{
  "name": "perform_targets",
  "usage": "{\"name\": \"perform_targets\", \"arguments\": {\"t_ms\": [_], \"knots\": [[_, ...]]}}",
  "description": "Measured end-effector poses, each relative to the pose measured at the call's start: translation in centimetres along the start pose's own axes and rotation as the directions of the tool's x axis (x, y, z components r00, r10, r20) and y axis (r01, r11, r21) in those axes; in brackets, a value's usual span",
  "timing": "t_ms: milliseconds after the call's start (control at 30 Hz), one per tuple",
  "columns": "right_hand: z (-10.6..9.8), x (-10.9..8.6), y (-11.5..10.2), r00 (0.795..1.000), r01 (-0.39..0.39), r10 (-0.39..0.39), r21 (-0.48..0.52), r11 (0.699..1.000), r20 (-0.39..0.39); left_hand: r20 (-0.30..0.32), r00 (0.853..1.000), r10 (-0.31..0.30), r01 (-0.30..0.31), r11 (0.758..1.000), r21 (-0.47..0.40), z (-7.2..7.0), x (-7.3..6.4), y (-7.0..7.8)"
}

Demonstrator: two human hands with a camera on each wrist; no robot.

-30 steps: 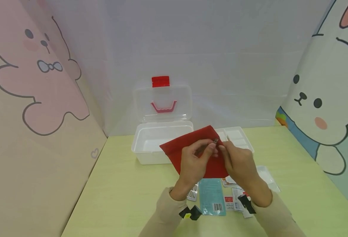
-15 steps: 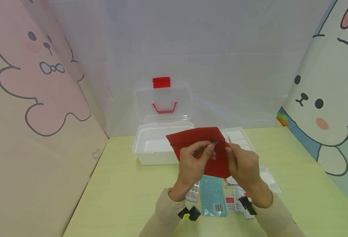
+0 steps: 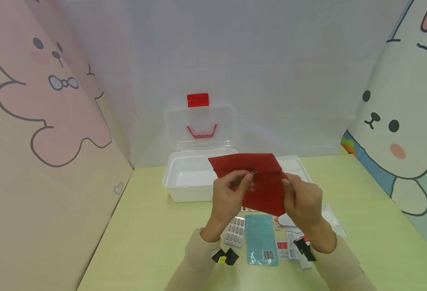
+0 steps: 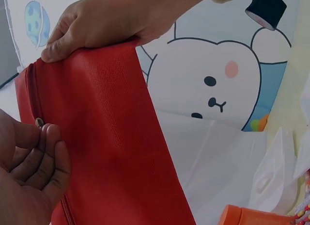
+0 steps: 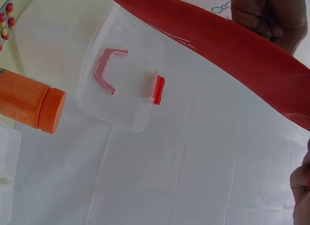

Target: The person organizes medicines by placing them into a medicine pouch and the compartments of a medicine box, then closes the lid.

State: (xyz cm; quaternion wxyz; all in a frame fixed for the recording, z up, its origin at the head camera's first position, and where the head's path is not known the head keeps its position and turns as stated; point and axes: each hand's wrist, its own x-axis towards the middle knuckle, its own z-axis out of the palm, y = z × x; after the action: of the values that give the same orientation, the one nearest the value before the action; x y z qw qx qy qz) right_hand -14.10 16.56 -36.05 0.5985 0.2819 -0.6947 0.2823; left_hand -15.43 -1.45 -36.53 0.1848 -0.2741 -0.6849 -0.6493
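A red zippered pouch (image 3: pixel 266 194) is held up above the table between both hands. My left hand (image 3: pixel 228 198) pinches the small metal zipper pull (image 4: pixel 39 122) between thumb and fingers, partway along the zipper. At the pouch's right end, my right hand (image 3: pixel 304 202) grips the corner with the thumb on the near side. In the left wrist view the right hand (image 4: pixel 104 21) holds the pouch's end, near where the zipper starts. Part of the zipper is hidden behind the left fingers, and what the pouch contains cannot be seen.
Behind the pouch stands a white box (image 3: pixel 188 194) with its clear lid (image 3: pixel 200 117) raised. A white tray (image 3: pixel 297 161) is at the back right. Below the hands lie a blister pack (image 3: pixel 235 232), a teal packet (image 3: pixel 261 240) and small packets (image 3: pixel 292 246). An orange bottle (image 5: pixel 29 101) stands nearby.
My left hand has moved left with the zipper pull, away from my right hand. The right hand has shifted slightly right with its end of the pouch. More of the blister pack shows.
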Motion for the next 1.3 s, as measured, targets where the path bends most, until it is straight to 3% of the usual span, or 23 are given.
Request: {"name": "perform_targets", "arguments": {"t_ms": [233, 633, 833, 1100, 1300], "knots": [[-0.3, 0.3, 0.3, 0.998, -0.060, 0.059, -0.024, 0.998, -0.024, -0.037, 0.999, -0.021, 0.022, 0.998, 0.050, -1.2, 0.1, -1.2], [-0.7, 0.4, 0.6, 0.997, -0.079, 0.078, -0.035, 0.996, -0.024, -0.093, 0.991, -0.091, 0.099, 0.992, 0.082, -2.4, 0.1, -2.9], [-1.0, 0.5, 0.7, 0.995, -0.097, 0.096, -0.050, 0.994, -0.005, -0.094, 0.991, -0.096, 0.102, 0.993, 0.067, -2.8, 0.1, -3.3], [-1.1, 0.9, 0.9, 0.990, -0.114, 0.107, -0.071, 0.991, -0.090, -0.134, 0.986, -0.098, 0.111, 0.990, 0.092, -4.1, 0.3, -4.3], [-1.5, 0.9, 1.2, 0.987, -0.132, 0.124, -0.071, 0.989, -0.104, -0.164, 0.980, -0.111, 0.130, 0.986, 0.105, -4.9, 0.2, -4.7]]}}
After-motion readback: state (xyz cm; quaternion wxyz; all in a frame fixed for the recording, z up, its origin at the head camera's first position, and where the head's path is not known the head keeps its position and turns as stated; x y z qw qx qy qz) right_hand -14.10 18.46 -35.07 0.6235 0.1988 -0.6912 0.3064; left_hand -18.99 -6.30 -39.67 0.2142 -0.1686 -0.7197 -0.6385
